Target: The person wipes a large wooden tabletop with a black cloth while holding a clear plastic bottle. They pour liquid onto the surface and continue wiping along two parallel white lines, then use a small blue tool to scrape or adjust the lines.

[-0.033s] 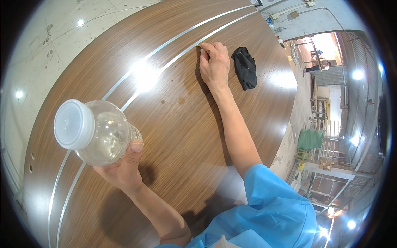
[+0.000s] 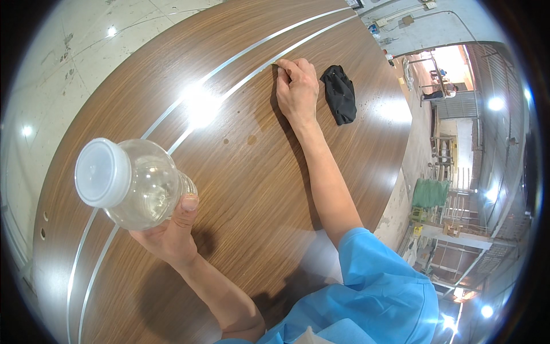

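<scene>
My left hand (image 2: pixel 172 235) is wrapped round a clear plastic bottle (image 2: pixel 150 178) with a wide white cap. The bottle is tilted, its cap toward the upper left, and is held above the wood-grain table (image 2: pixel 240 189). Farther off, my right hand (image 2: pixel 298 89) rests on the tabletop with its fingers curled. Its index fingertip lies at one of two pale inlaid strips (image 2: pixel 246 80), where a tiny yellowish bit shows. What the fingers hold, if anything, I cannot make out. Just right of that hand lies a crumpled black cloth (image 2: pixel 339 94), not touching it.
Several wet spots (image 2: pixel 252 139) dot the tabletop between my hands. Two small holes (image 2: pixel 43 233) are near the table's left edge. Pale floor tiles (image 2: pixel 51 74) lie beyond it. On the right are racks, a green cloth (image 2: pixel 429 192) and a distant person (image 2: pixel 441 93).
</scene>
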`<act>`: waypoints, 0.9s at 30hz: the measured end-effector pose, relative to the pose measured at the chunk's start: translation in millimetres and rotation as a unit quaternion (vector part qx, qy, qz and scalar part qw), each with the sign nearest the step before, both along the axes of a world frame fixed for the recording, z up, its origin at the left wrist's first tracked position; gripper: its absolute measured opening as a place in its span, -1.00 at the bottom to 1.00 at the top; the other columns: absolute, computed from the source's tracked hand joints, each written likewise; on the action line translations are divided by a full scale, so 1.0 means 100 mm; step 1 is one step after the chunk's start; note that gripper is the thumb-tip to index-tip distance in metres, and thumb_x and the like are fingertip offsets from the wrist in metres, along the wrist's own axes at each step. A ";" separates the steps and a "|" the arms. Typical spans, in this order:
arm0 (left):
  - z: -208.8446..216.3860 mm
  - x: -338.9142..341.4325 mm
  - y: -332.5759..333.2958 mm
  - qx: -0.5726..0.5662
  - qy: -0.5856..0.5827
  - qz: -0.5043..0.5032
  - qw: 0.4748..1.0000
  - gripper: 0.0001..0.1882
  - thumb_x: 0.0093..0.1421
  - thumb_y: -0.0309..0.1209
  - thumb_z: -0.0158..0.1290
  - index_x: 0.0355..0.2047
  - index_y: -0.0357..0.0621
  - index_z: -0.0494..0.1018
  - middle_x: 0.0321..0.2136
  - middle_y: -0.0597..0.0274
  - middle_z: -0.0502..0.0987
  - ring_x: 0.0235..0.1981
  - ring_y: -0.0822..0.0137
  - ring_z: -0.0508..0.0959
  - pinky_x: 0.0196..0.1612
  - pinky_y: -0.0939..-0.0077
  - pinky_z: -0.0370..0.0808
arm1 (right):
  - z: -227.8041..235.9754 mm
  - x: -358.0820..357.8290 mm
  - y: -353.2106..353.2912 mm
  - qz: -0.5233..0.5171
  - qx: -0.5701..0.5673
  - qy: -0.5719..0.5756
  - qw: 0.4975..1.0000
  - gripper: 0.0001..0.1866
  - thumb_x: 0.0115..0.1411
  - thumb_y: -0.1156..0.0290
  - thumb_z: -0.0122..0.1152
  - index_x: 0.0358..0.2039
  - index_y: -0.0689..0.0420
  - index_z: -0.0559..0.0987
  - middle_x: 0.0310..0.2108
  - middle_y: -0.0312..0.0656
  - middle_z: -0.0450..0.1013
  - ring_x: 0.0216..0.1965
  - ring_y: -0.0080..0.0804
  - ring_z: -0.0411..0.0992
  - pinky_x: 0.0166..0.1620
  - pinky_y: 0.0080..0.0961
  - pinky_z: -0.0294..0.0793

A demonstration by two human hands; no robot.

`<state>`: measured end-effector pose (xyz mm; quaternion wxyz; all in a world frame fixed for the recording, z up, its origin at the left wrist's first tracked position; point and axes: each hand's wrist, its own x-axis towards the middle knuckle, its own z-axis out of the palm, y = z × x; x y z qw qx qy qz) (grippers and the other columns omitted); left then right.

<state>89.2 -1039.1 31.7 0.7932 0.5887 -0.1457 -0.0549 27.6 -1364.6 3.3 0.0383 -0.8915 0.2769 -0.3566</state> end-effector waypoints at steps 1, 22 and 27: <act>0.00 0.00 0.00 0.003 -0.001 0.007 1.000 -0.09 0.07 -0.32 0.54 0.40 -0.01 0.36 0.06 0.09 0.64 0.15 0.11 0.64 0.32 0.01 0.61 | 0.00 0.00 0.02 0.001 0.000 0.002 1.000 -0.83 0.21 0.56 0.33 -0.19 0.15 0.76 -0.30 -0.14 0.52 -0.17 -0.09 0.49 -0.03 -0.19 0.53; 0.01 0.00 0.00 0.006 0.001 0.017 1.000 -0.10 0.05 -0.31 0.54 0.38 -0.01 0.38 0.03 0.11 0.65 0.13 0.14 0.65 0.31 0.02 0.61 | 0.03 -0.01 0.35 0.072 0.011 0.002 0.997 -0.78 0.13 0.64 0.35 -0.21 0.17 0.75 -0.29 -0.17 0.53 -0.21 -0.16 0.49 -0.08 -0.23 0.52; 0.01 0.00 0.00 0.005 0.003 0.006 1.000 -0.10 0.06 -0.31 0.54 0.38 -0.02 0.37 0.04 0.10 0.65 0.14 0.13 0.65 0.31 0.02 0.60 | 0.03 0.00 0.39 0.076 0.007 0.001 0.997 -0.78 0.12 0.65 0.35 -0.21 0.17 0.74 -0.29 -0.18 0.53 -0.21 -0.16 0.49 -0.09 -0.23 0.52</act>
